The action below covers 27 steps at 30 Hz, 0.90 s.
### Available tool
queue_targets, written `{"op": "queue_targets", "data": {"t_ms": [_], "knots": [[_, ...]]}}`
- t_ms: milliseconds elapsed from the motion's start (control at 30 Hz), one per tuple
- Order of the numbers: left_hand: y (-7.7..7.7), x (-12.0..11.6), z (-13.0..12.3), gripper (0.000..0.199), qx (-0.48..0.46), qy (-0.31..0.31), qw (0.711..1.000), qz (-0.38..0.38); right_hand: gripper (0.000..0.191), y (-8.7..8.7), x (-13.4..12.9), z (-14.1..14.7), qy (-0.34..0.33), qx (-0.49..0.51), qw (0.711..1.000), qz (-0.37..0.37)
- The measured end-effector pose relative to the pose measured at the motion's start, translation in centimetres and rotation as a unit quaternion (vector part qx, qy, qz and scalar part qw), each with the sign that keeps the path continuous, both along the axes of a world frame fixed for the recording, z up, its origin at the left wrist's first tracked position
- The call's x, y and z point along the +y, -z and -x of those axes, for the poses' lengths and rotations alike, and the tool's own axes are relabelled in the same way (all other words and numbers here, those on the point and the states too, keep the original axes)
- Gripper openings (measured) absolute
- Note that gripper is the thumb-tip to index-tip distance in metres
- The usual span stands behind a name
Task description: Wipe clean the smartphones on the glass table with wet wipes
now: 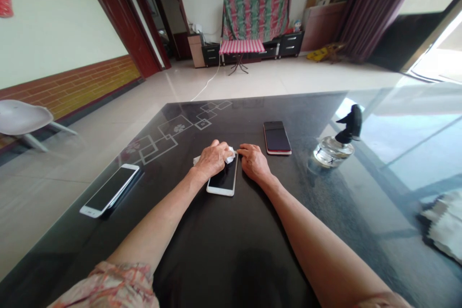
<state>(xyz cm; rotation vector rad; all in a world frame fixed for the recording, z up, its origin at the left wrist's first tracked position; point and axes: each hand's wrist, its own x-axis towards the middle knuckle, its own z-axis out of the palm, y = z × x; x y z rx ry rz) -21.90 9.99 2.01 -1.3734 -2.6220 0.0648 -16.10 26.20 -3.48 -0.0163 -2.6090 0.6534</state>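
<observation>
A white smartphone [221, 182] with a dark screen lies face up on the black table, its upper part covered by my hands. My left hand [212, 160] is closed on a crumpled white tissue [230, 156] and presses it against the screen. Part of the tissue pokes out to the left of the hand. My right hand [254, 161] has its fingers curled against the phone's upper right edge, gripping it there.
On the table [231, 250] lie a stack of phones [110, 191] at left and a red-edged phone [277, 137] beyond my right hand. A clear spray bottle [334, 150] with a black trigger stands at right, near a white cloth [447, 224]. A striped folding table [241, 46] stands across the room.
</observation>
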Motion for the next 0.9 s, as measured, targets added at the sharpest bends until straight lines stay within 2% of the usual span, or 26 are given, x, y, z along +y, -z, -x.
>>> {"op": "queue_targets", "data": {"t_ms": [100, 300, 600, 900], "knots": [[0.0, -0.2, -0.1, 0.036, -0.013, 0.008, 1.000, -0.009, 0.042, 0.0, 0.0, 0.0, -0.004, -0.005, 1.000, 0.008], [0.2, -2.6, 0.4, 0.035, -0.009, -0.018, 1.000, -0.015, 0.043, -0.1, 0.0, -0.1, 0.005, -0.010, 1.000, 0.016], [0.7, -0.1, -0.1, 0.036, -0.010, 0.020, 0.999, -0.041, 0.042, 0.2, 0.0, 0.0, 0.001, -0.003, 1.000, 0.001], [0.1, -1.5, 0.6, 0.039, -0.032, 0.027, 0.998, -0.036, 0.043, 0.0, 0.0, 0.0, 0.003, -0.006, 1.000, 0.008]]}}
